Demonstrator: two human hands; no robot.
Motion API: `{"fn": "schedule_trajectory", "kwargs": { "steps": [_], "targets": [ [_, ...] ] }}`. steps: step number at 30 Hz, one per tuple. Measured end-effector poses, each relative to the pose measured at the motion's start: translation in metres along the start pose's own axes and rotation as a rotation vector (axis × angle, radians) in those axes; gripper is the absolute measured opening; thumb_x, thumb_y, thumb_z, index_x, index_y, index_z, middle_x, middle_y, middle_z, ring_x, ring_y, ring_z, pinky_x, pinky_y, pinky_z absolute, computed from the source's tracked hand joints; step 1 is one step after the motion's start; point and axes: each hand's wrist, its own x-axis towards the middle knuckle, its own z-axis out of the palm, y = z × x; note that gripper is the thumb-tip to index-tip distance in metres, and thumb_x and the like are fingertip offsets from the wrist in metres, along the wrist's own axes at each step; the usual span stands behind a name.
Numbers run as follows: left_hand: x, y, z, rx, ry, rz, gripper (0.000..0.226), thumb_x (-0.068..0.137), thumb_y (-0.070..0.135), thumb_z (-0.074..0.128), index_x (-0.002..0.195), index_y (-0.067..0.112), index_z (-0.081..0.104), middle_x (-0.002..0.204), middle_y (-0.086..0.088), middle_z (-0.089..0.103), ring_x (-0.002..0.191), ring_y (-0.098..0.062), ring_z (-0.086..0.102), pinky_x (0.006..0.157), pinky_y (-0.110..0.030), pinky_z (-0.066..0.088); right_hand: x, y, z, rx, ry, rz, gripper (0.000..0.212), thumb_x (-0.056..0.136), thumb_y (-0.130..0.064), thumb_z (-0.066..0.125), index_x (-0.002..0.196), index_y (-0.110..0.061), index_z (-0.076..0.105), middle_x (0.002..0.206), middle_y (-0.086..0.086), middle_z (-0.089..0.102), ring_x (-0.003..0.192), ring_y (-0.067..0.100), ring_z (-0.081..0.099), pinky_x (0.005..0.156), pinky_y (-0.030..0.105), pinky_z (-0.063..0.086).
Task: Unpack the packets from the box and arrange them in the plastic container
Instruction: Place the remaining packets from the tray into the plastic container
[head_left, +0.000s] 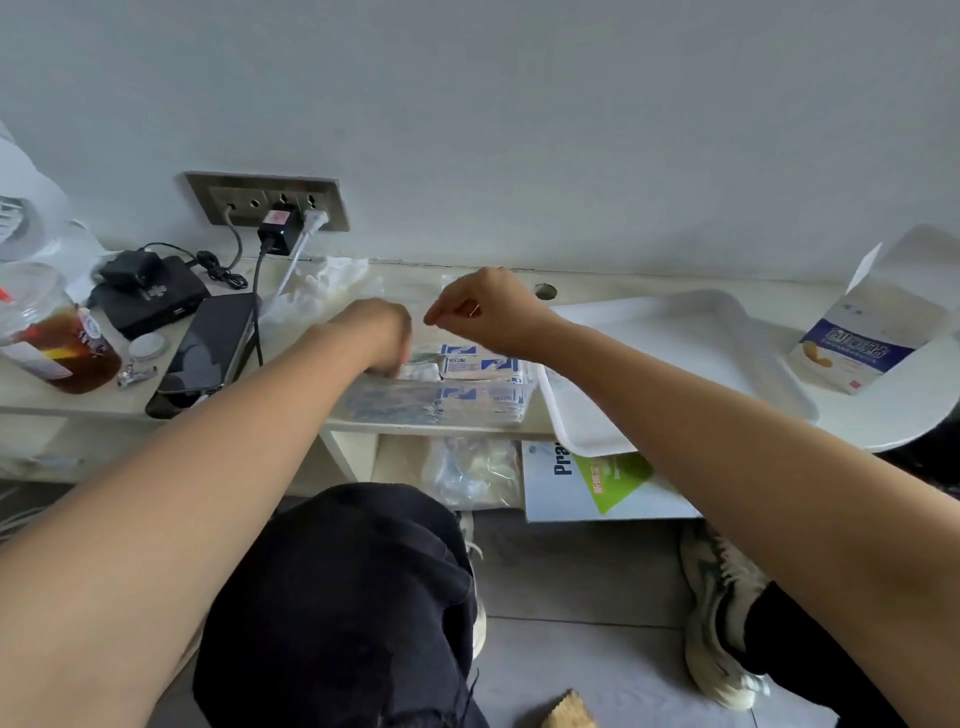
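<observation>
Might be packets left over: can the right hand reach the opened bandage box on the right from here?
Probably yes. The right hand hovers above the plastic container; only the low white tray lies between it and the bandage box, whose flap stands open.

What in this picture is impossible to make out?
Head view:
1. Left hand: fingers hidden behind its own back, among the packets in the container.
2. Right hand: fingers curled; whether they pinch anything is too small to tell.
3. Box: open end washed out; contents unclear.
4. Packet print: blurred.
</observation>
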Motion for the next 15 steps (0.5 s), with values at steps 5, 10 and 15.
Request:
{"fn": "schedule_trajectory", "kwargs": {
  "steps": [5,10,15],
  "targets": [
    [0.000,0.020,-0.010,-0.129,0.318,0.038,0.015,0.083,0.012,0.058,0.086,0.018,0.071,0.095,-0.007,0.071,0.092,-0.029,0.063,0.082,-0.034,0.051,-0.027,0.045,-0.044,0.038,0.280,0.111,0.019,0.080,-0.008,0.057,0.082,-0.019,0.073,0.073,0.005,0.071,0.069,0.020,0.066,0.073,0.032,0.053],
    [0.000,0.086,-0.026,-0.363,0.494,0.183,0.016,0.086,0.016,0.056,0.089,0.016,0.072,0.092,-0.002,0.071,0.089,-0.023,0.063,0.081,-0.030,0.049,-0.065,0.109,-0.051,-0.161,0.089,0.365,0.025,0.083,-0.014,0.063,0.108,-0.017,0.069,0.109,0.006,0.068,0.097,0.022,0.061,0.084,0.026,0.046],
    [0.007,0.134,-0.018,-0.356,0.409,0.357,0.018,0.086,0.012,0.057,0.095,0.016,0.071,0.093,0.001,0.068,0.084,-0.016,0.058,0.077,-0.023,0.041,-0.080,0.133,-0.031,-0.384,-0.148,0.346,0.055,0.084,-0.030,0.070,0.135,-0.019,0.052,0.130,0.008,0.050,0.120,0.026,0.044,0.101,0.034,0.037]
  ]
}}
